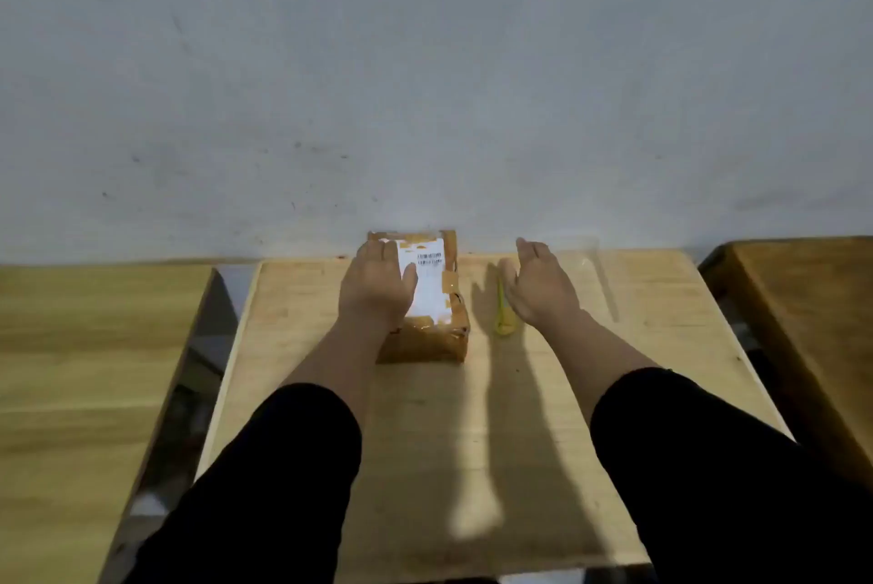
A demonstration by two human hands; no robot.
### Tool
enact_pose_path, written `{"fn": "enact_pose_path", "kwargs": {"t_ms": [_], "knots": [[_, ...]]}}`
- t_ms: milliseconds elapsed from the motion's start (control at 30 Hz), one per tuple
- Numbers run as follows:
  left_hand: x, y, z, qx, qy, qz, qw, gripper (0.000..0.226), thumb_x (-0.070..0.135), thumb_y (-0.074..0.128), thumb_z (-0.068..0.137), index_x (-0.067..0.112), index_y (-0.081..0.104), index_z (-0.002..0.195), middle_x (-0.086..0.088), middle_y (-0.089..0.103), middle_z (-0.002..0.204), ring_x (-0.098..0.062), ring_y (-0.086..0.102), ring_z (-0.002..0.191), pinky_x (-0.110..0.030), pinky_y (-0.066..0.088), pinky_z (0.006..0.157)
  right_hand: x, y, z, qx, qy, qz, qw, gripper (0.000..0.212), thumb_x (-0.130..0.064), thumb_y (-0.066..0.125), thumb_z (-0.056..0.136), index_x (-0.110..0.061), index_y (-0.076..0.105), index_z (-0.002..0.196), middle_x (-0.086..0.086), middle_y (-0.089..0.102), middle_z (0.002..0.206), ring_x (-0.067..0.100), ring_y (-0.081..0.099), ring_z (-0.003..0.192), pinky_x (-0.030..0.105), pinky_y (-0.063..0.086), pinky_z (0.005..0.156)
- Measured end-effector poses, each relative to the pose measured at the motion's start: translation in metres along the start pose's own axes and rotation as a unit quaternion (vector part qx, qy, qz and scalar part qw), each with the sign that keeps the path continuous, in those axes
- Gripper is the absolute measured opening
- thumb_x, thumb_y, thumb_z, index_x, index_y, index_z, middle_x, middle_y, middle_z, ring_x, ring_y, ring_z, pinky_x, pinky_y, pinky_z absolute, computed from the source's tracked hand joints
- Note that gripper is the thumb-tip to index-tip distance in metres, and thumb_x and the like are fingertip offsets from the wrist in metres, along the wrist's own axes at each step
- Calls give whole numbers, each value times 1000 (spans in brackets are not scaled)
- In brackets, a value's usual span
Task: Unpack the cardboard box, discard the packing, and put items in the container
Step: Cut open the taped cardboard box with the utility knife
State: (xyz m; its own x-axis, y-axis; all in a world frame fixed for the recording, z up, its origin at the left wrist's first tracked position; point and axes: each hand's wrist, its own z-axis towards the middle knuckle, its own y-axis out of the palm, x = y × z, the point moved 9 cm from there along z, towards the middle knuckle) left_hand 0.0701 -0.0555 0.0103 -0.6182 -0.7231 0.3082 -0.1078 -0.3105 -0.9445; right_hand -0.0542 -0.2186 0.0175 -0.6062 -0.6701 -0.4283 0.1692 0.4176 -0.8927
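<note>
A small taped cardboard box (437, 333) with a white shipping label stands on the wooden table (425, 465), close to the wall. My left hand (378, 285) lies flat on the left part of its top, fingers together. My right hand (538, 285) hovers open to the right of the box, palm facing left, holding nothing. Just under that hand lies a yellow-green utility knife (503, 319) on the table. A clear plastic container (586, 262) stands at the back right of the table, faint against the wall.
A grey wall (425, 87) rises right behind the table. Another wooden table (85, 371) stands to the left across a narrow gap, and a darker one (803, 323) to the right.
</note>
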Motion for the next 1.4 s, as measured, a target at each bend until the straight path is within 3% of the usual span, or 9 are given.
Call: {"fn": "enact_pose_path", "kwargs": {"t_ms": [67,267,433,533,733,933,1133,1300,1400], "knots": [[-10,20,1,13,-8,-25,1000,33,23,47,90,-4,55,106,-23,59,104,-37,56,95,-42,54,77,13,19,6,-5,4,2,1000,52,-27,34,98,3,25,141,24,35,142,35,32,133,40,24,115],[-30,60,-1,13,-47,-62,997,52,26,46,93,1,30,136,-18,27,149,-33,19,141,-47,28,113,55,77,24,8,52,27,998,57,-37,46,93,-9,27,139,19,39,131,35,42,118,40,40,97],[-43,72,2,18,-56,-85,995,59,29,46,92,7,20,141,-16,23,149,-31,24,137,-49,37,107,73,99,35,34,76,6,996,59,-39,52,90,-17,26,138,13,41,117,29,46,102,38,46,80],[-47,78,1,10,-68,-92,993,62,34,44,93,11,16,143,-14,17,152,-29,24,138,-47,40,104,75,104,41,38,73,12,997,59,-32,49,93,-20,20,143,13,41,113,26,46,93,32,40,68],[-47,75,0,-1,-72,-113,991,65,35,40,95,16,6,147,-13,11,155,-28,19,141,-46,35,108,68,102,39,27,73,52,996,57,-29,36,98,-22,8,147,19,52,123,37,56,101,37,42,74],[-51,73,-3,-24,-114,-125,985,66,37,37,97,15,3,149,-12,0,158,-26,7,145,-45,24,114,16,73,41,90,-5,201,975,54,-29,36,95,-10,23,145,18,60,126,35,58,108,30,39,77],[-56,82,-5,-37,-139,-183,973,67,37,40,96,19,2,149,-12,10,158,-27,15,144,-45,27,111,-6,95,45,-2,20,262,965,48,-25,40,97,-18,30,143,10,56,133,27,53,117,31,40,91],[-53,79,-4,-2,-137,-204,969,65,31,44,96,14,10,148,-12,30,149,-25,32,134,-39,34,105,-5,103,48,-9,26,269,963,43,-29,44,95,-20,42,137,8,66,114,16,56,94,23,37,76],[-53,79,-6,10,-138,-205,969,65,30,44,96,13,11,148,-13,35,145,-25,36,130,-39,36,102,-3,106,48,-9,29,285,958,44,-31,44,94,-21,43,137,7,66,114,20,59,100,24,41,79]]}}
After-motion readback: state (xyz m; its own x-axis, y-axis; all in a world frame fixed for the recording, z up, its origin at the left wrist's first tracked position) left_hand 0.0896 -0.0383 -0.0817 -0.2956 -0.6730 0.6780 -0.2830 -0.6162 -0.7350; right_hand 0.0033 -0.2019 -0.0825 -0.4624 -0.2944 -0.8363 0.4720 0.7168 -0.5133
